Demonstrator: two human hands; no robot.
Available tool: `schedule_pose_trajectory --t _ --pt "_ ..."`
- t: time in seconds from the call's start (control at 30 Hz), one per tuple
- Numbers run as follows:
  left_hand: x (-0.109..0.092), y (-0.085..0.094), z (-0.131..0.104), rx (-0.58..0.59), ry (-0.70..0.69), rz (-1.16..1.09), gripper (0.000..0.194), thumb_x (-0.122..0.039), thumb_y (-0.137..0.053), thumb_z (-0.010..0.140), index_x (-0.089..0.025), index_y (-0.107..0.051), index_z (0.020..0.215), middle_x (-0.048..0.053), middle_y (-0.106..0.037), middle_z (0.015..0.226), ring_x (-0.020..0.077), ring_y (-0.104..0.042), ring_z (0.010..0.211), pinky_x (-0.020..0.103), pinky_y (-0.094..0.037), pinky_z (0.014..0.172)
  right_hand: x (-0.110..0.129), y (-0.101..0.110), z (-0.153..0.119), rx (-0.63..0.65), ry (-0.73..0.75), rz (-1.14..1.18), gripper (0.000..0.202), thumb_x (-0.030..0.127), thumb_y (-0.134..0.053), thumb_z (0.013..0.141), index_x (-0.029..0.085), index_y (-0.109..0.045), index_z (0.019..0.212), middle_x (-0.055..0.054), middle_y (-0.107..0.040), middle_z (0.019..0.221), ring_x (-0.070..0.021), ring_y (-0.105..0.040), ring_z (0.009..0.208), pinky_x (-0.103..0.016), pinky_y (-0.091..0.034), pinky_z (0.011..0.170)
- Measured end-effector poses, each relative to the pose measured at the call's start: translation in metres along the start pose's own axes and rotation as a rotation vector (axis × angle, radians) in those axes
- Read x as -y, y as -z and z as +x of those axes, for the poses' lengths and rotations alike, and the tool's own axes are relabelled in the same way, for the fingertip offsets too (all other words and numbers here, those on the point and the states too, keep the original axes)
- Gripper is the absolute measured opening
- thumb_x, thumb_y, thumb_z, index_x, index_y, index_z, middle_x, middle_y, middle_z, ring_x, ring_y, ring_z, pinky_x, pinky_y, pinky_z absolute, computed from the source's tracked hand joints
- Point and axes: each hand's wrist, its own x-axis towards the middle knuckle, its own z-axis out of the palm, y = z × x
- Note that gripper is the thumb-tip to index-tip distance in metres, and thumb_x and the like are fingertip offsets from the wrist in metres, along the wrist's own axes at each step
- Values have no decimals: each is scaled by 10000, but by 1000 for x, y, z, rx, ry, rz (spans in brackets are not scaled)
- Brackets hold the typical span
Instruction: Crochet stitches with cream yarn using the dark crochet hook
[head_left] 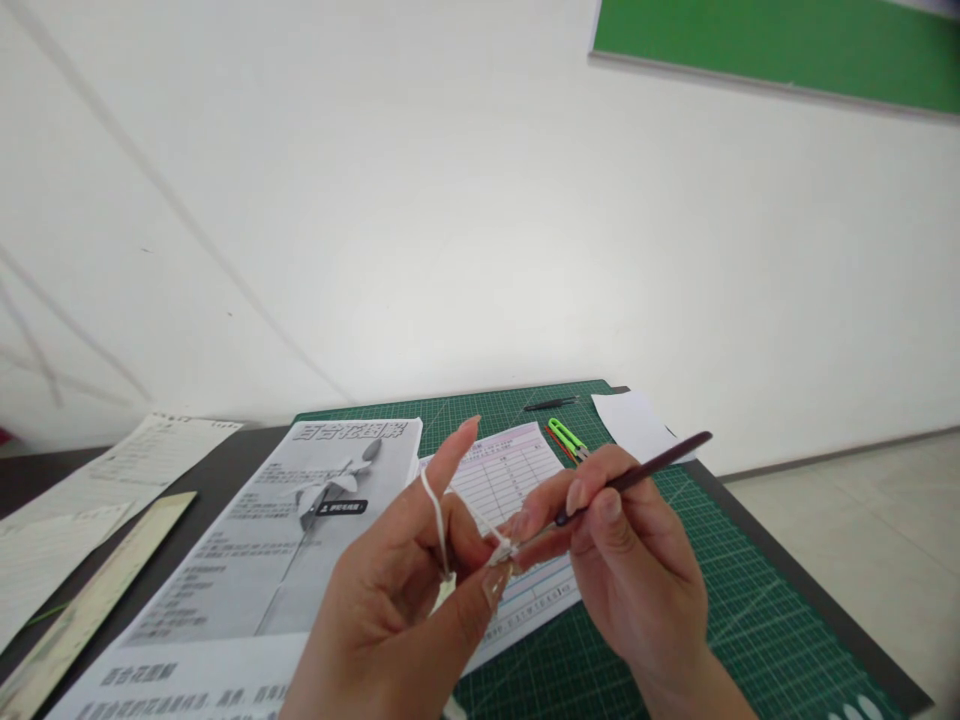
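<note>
My left hand (405,580) pinches a small piece of white crochet work (502,550) between thumb and fingers. Its index finger points up, with white yarn (437,515) looped around it and running down to the stitches. My right hand (630,550) grips a crochet hook (660,462) with a dark handle, held like a pen. The hook's thin tip reaches the white piece, and the fingertips of both hands come close together there. Exactly how the tip sits in the stitches is too small to tell.
Beneath my hands lie a green cutting mat (757,600), a printed sheet with a flower picture (247,560) and a lined form (517,460). Behind are a green snips tool (566,438), a dark slim tool (551,404) and white paper (634,425). A ruler (105,600) lies left.
</note>
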Motion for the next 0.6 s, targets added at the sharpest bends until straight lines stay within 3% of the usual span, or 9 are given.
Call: schedule_pose_trajectory --t 0.23,0.6 --pt "-2 -2 0 -34 -4 23 557 -177 -759 666 -345 -645 1185 -54 -568 585 121 -521 611 239 -442 725 0 4 -3 43 58 -81 131 274 -450 958 222 -565 924 -37 -686 839 -145 -691 714 -276 -599 607" --pt "-3 -3 0 -52 16 14 600 -179 -750 674 -327 -609 1238 -56 -541 597 98 -489 554 208 -422 569 2 -2 -7 -48 79 -167 131 304 -456 950 246 -565 904 -34 -672 822 -170 -669 727 -305 -596 575"
